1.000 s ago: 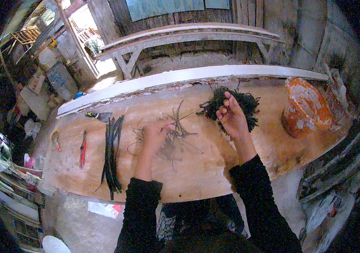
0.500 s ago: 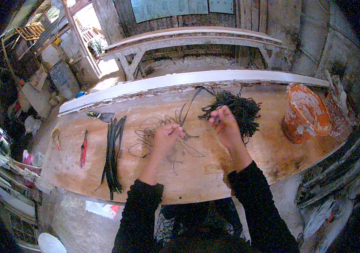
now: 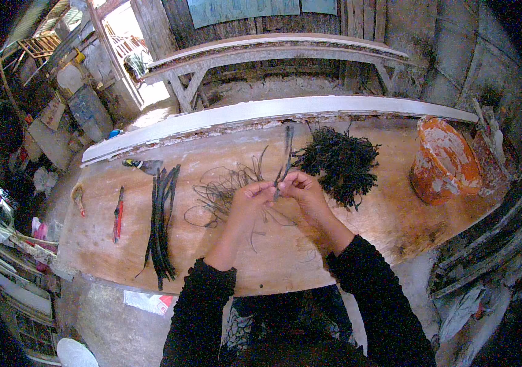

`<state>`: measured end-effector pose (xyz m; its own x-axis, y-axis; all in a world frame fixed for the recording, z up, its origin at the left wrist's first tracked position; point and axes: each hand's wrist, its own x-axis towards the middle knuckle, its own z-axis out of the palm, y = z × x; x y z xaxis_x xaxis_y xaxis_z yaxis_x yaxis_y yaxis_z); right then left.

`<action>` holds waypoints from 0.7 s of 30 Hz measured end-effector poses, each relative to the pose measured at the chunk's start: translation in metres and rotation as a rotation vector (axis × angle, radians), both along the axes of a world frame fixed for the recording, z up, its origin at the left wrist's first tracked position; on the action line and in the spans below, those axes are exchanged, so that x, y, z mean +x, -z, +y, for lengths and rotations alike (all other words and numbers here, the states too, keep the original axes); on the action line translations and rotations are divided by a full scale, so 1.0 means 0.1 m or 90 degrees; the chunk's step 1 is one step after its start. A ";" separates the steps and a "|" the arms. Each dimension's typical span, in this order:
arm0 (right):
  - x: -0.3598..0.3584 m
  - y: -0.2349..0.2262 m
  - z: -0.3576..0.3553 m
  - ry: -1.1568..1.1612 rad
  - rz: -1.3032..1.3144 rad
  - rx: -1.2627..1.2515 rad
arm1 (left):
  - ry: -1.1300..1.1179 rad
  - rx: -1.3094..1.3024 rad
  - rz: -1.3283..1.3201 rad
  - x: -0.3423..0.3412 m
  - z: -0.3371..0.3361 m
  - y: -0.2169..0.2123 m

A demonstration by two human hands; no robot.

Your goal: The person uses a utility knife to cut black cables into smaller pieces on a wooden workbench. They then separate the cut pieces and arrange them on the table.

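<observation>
My left hand [image 3: 253, 200] and my right hand [image 3: 302, 191] meet over the middle of the wooden table. Both are closed in a pinch on a thin dark strip [image 3: 286, 160], whose free end points away from me. Under and beyond my left hand lies a loose tangle of thin wire [image 3: 215, 191]. A heap of short black strips [image 3: 337, 162] sits just past my right hand. To the left, a bundle of long flat black strips [image 3: 162, 226] rests on the table, apart from both hands.
Red-handled pliers [image 3: 118, 217], a scraper [image 3: 143, 166] and a brush [image 3: 78, 199] lie at the table's left. An orange plaster-smeared bucket [image 3: 421, 177] stands at the right. A long white board [image 3: 261, 116] runs along the far edge, with a bench [image 3: 285, 55] beyond.
My hands have come together from apart. My right hand has moved left and down from the black heap, and the fingers of both hands now pinch the strip.
</observation>
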<state>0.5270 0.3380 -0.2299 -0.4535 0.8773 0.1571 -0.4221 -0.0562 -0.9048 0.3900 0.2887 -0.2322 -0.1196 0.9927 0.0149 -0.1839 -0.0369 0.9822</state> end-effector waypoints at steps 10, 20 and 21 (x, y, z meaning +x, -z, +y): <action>-0.06 -0.03 -0.08 0.057 -0.039 0.010 | -0.008 0.035 0.039 -0.04 0.01 0.04; -0.07 0.06 -0.06 0.134 -0.120 0.139 | -0.015 0.032 0.048 0.03 -0.02 -0.02; -0.09 0.07 -0.07 0.131 -0.117 0.120 | -0.012 0.034 0.047 0.02 -0.01 0.00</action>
